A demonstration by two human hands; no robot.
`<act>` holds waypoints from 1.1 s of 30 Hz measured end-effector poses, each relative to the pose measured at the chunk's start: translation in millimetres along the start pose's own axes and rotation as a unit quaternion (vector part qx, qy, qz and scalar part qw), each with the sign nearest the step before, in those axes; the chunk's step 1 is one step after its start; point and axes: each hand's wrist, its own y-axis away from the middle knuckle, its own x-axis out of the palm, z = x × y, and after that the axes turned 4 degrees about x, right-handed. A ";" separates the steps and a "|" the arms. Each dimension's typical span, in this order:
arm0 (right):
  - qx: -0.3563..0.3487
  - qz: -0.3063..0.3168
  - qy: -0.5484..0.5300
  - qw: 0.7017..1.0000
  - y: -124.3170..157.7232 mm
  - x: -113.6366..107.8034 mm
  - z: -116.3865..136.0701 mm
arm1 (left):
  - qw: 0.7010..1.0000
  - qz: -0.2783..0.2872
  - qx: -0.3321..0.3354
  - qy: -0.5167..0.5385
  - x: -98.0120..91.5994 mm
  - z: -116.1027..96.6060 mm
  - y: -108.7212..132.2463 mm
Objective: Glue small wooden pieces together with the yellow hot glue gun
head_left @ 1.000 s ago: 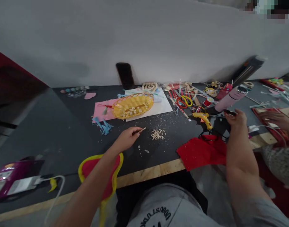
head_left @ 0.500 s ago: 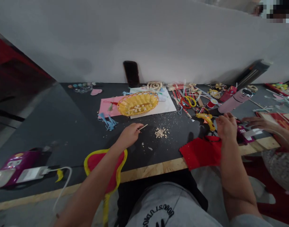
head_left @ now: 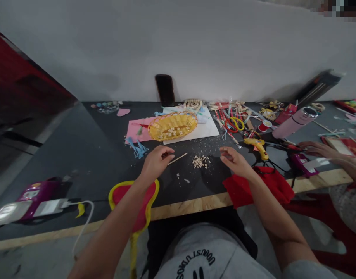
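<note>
My left hand hovers over the dark table with its thumb and index finger apart. A thin wooden stick lies just beside its fingertips, seemingly on the tabletop. Right of that stick is a small heap of short cut wooden pieces, with pale crumbs scattered around. On the heap's other side, my right hand has loosely bent, parted fingers and nothing visible in them. Behind the heap, a yellow woven basket contains several small pale pieces.
A yellow hot glue gun, scissors and a pink bottle stand or lie at right. Red cloth hangs over the front edge. A phone leans on the wall. Another person's hand is far right.
My right hand has come left from beside the glue gun to near the wooden pieces. My left hand has loosened from the stick, and more of the stick shows.
</note>
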 end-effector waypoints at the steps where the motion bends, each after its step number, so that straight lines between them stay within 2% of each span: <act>1: -0.001 0.009 0.006 1.000 2.5 2.5 -0.6 | 1.000 -0.004 0.007 -0.003 -0.4 0.0 0.2; 4: -0.004 0.013 0.026 1.000 10.8 8.1 -3.7 | 1.000 0.002 0.018 -0.006 0.3 -3.2 0.3; 10: -0.041 -0.022 0.041 0.998 24.4 12.9 -4.2 | 0.997 0.057 0.005 -0.043 7.1 -11.7 0.8; 14: -0.055 -0.014 0.053 0.997 27.6 15.9 -1.6 | 0.997 0.068 0.007 -0.041 11.0 -13.4 1.3; 17: -0.065 -0.020 0.041 0.997 27.8 21.6 -3.2 | 0.998 0.060 -0.013 0.010 12.3 -14.4 1.5; 20: -0.063 -0.038 0.036 0.997 27.1 28.3 -8.7 | 0.990 0.057 -0.077 0.105 12.9 -15.4 1.7; 23: -0.054 -0.047 0.042 0.997 26.0 32.1 -14.7 | 0.963 0.059 -0.153 0.212 13.4 -16.4 1.6; 26: -0.051 -0.051 0.047 0.996 24.6 32.6 -17.4 | 0.936 0.052 -0.194 0.288 14.2 -18.5 0.7; 29: -0.053 -0.060 0.045 0.996 23.5 32.1 -16.9 | 0.926 0.051 -0.201 0.315 16.6 -21.2 -0.5; 33: -0.058 -0.066 0.049 0.995 22.8 32.3 -15.0 | 0.940 0.039 -0.191 0.282 19.8 -21.2 -1.5</act>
